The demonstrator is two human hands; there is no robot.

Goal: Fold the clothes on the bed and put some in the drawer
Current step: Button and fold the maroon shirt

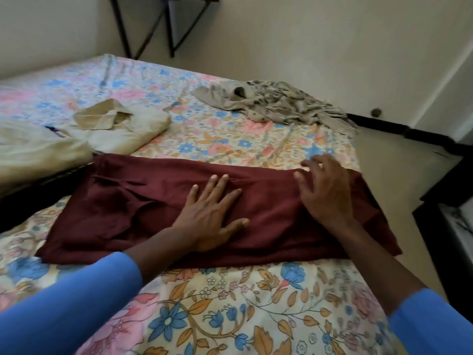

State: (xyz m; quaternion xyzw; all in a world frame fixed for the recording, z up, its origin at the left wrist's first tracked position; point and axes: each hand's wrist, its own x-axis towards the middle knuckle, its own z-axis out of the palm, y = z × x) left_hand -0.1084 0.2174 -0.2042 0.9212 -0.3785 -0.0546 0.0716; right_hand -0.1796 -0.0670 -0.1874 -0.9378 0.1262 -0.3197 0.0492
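Maroon garment [158, 201] laid flat across the bed [230, 316], reaching its right edge. Smoothing judged in hand: left hand [207, 216] pressed flat, fingers spread; right hand [325, 190] fingers spread, lightly bent, nothing gripped. Next fold judged to need an end lifted over.

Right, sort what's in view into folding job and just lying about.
Job: maroon garment under left hand and right hand; folded beige shirt; crumpled patterned garment; cream cloth; bed.
Lying about: black metal stand by the wall; dark furniture beside the bed.
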